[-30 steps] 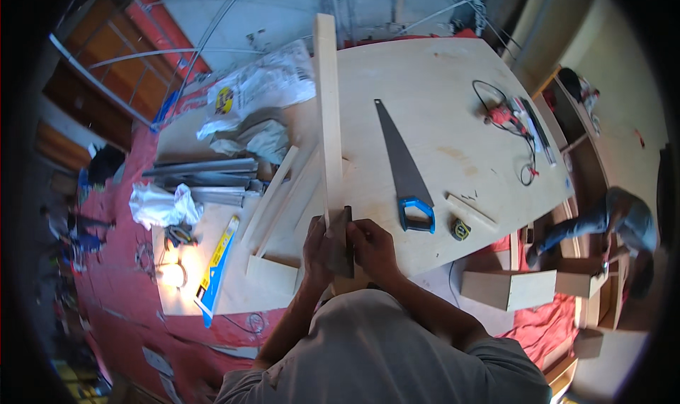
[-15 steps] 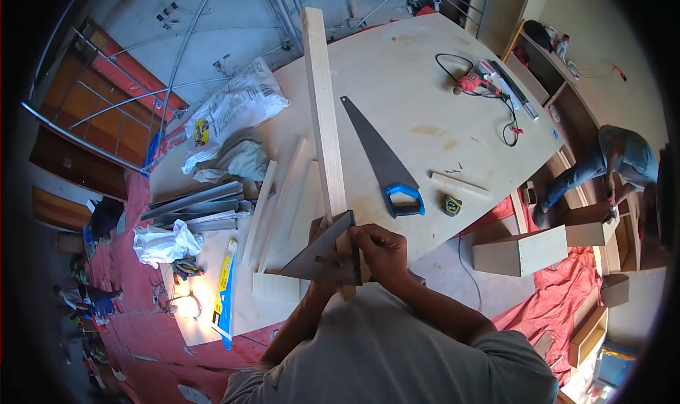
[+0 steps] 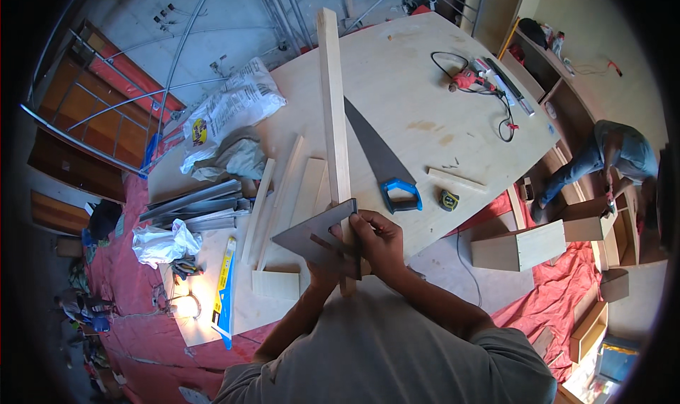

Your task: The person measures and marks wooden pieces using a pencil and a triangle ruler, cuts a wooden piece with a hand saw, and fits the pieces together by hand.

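A long pale wooden batten [image 3: 330, 106] points away from me, held upright or nearly so over the work table. A dark grey triangular square [image 3: 304, 239] lies across its near end. My right hand [image 3: 379, 244] pinches the square's right edge against the batten. My left hand [image 3: 322, 276] is mostly hidden behind the square, wrapped at the batten's lower end. Just beyond, a handsaw with a blue handle [image 3: 401, 195] lies on the board top, partly behind the batten, with a tape measure [image 3: 448, 200] and a short strip [image 3: 455, 179] to its right.
A red power tool [image 3: 467, 79], white sack [image 3: 234, 103], metal profiles [image 3: 191, 204], wood strips [image 3: 287, 184], blue-yellow packet [image 3: 224, 283] and lit lamp [image 3: 185, 306] are on the table [image 3: 453, 135]. A person [image 3: 623, 156] bends beside wooden boxes [image 3: 517, 244] at right; another person [image 3: 78, 308] is far left.
The square has turned from edge-on to face-up across the batten, then shifted slightly up and left. The batten's far end has moved slightly right since half a second ago. The view has turned.
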`<state>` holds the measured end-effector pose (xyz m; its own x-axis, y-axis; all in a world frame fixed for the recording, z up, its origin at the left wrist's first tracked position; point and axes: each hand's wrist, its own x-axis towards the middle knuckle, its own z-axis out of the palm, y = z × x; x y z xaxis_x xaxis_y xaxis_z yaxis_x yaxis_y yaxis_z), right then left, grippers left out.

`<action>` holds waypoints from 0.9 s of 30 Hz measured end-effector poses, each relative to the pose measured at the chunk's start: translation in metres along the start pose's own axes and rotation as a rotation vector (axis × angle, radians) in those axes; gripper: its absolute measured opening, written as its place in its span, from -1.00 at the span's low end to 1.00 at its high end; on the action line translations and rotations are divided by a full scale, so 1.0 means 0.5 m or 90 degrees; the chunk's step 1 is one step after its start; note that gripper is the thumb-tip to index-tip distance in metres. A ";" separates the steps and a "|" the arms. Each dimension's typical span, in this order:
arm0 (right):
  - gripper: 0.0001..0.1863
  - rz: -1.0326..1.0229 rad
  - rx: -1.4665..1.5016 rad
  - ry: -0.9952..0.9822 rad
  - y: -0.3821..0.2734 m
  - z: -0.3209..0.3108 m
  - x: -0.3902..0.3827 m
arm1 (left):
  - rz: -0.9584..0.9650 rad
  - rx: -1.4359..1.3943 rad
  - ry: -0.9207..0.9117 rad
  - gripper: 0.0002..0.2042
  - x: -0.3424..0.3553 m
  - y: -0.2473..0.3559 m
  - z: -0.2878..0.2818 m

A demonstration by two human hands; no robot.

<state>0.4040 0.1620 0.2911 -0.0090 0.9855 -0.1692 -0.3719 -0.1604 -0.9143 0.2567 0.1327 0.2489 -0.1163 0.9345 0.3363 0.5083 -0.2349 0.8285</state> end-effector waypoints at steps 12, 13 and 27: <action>-0.60 0.139 0.051 -0.043 -0.043 0.022 -0.012 | -0.007 0.068 -0.005 -0.64 -0.011 -0.036 -0.023; -0.58 0.145 0.042 -0.055 -0.047 0.020 -0.012 | 0.057 0.131 -0.025 -0.57 -0.015 -0.046 -0.026; -0.58 0.055 0.016 0.020 -0.020 0.008 -0.020 | -0.186 -0.196 -0.049 -0.80 0.023 0.041 -0.024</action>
<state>0.4041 0.1538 0.3037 -0.0133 0.9659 -0.2586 -0.3942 -0.2428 -0.8864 0.2554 0.1356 0.2750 -0.1473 0.9882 0.0423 0.1845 -0.0145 0.9827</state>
